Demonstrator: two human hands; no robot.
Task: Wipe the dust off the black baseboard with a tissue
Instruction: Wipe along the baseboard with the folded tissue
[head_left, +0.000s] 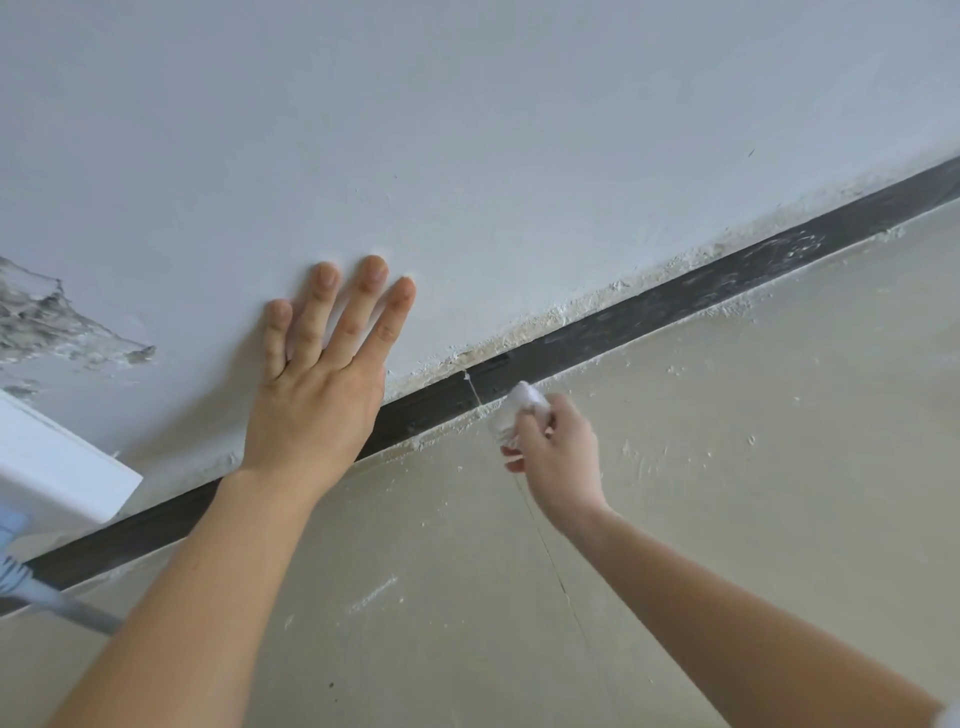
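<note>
Head view, looking down at the wall-floor joint.

- Baseboard (675, 301): black strip running diagonally from lower left to upper right, between the pale wall (467, 130) and the beige floor (727, 467).
- Left hand (317, 395): flat on the wall just above the baseboard, fingers straight and slightly spread, holding nothing. Its wrist crosses over the strip.
- Right hand (558, 452): fingers curled round a wadded white tissue (524, 402).
- The tissue sticks out past the fingertips and touches the baseboard's lower edge where it meets the floor.
- Dust: whitish smears on the strip to the right of the tissue; the stretch between the two hands looks darker.
- Crumbly plaster grit (597, 296) lines the strip's top edge, with flecks scattered on the floor.
- A thin crack (545, 545) runs across the floor below the right hand.
- Far left: a patch of peeled plaster (41, 322) on the wall, and a white box (57, 462) beside the strip.
</note>
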